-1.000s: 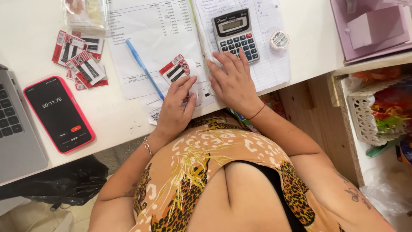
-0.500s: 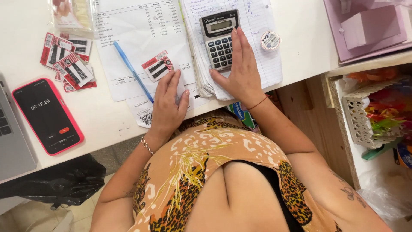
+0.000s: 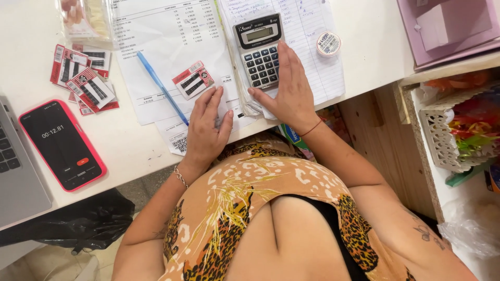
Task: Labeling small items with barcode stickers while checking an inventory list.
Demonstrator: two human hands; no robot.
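My left hand point(image 3: 205, 127) lies flat, fingers apart, on printed white sheets point(image 3: 172, 47) near the desk's front edge. Just beyond its fingertips sits a small red-and-white barcode tag point(image 3: 192, 79), and a blue pen point(image 3: 161, 87) lies slantwise to the left. My right hand point(image 3: 288, 88) rests flat beside a grey calculator point(image 3: 259, 49), touching its right side and the lined handwritten paper point(image 3: 312, 52) beneath. Neither hand holds anything.
A red-cased phone point(image 3: 61, 144) showing a timer lies at left, next to a laptop's corner point(image 3: 15, 177). Several more barcode tags point(image 3: 83, 78) are piled above it. A small round tape roll point(image 3: 328, 43) sits right of the calculator. Pink folders point(image 3: 448, 26) and a white basket point(image 3: 448, 140) are at right.
My right hand slid up from the paper's lower edge to the calculator's side. My left hand shifted slightly and stays flat on the sheets. The view tilted a little.
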